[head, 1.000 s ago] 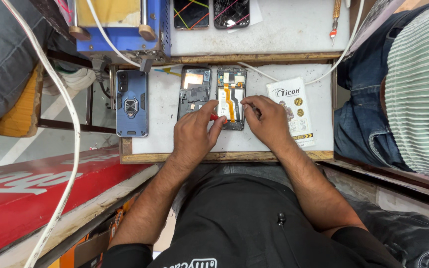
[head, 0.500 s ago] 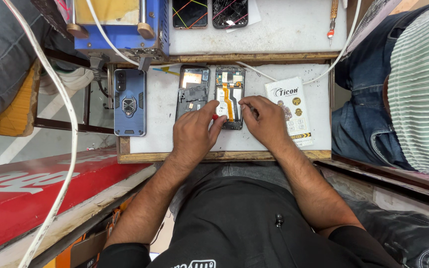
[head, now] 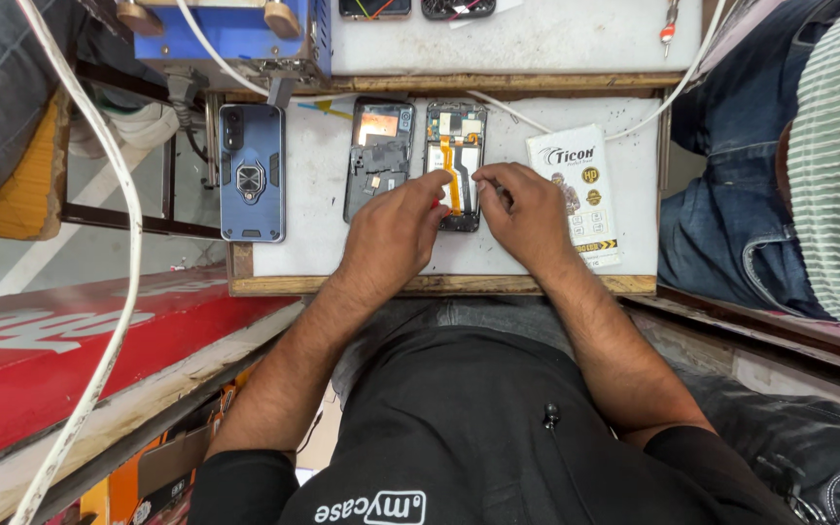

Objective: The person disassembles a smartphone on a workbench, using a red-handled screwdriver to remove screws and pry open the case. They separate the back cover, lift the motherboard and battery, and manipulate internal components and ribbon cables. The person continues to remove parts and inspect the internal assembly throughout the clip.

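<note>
Two opened phones are lying side by side on the white desk (head: 323, 243): the opened phone body (head: 456, 146) with an orange flex strip down its middle, and to its left a second opened phone frame (head: 378, 146). The left hand (head: 396, 233) is resting at the lower left edge of the opened phone body, its fingers curled narrow and touching it. The right hand (head: 527, 214) is pinching at that phone's right side, fingertips close together; whether they are gripping anything small, I cannot tell. One blue phone case (head: 252, 173) with a ring holder is lying further left, and one white printed packet (head: 580, 190) is sitting just right of the right hand. A white cable (head: 109, 243) is hanging across the left. Another person's jeans-clad leg (head: 731, 224) is showing at the right.
</note>
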### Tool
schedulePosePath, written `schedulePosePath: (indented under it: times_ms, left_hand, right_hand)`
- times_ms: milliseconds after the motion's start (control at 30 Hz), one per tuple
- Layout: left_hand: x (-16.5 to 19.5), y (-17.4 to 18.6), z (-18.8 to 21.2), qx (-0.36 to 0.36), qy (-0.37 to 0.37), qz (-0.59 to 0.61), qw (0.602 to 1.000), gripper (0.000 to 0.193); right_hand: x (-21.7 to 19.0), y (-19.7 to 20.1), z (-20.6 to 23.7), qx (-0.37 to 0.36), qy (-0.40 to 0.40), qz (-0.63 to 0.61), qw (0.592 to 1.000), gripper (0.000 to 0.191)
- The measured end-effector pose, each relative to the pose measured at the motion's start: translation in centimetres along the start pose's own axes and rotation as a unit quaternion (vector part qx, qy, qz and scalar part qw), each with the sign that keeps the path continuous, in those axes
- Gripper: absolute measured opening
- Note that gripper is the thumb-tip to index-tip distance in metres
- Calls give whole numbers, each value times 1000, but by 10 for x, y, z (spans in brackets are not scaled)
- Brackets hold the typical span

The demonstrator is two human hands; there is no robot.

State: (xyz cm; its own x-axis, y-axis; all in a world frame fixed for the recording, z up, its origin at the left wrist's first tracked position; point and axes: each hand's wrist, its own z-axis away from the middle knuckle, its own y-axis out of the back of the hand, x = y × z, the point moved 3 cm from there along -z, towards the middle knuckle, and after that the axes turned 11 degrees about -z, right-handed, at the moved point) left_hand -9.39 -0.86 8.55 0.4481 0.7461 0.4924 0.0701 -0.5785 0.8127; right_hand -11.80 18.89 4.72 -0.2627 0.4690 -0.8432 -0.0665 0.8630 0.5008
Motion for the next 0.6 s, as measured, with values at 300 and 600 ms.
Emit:
schedulePosePath:
  times_ms: [300,600]
  left_hand:
    - [3,-4,-2,-17,-72,41,996,42]
    - [27,27,-14,50,-96,61,992,30]
  right_hand:
    - [5,-2,1,-15,-11,8,1000,15]
    - [-6,1,2,-9,18,8,1000,14]
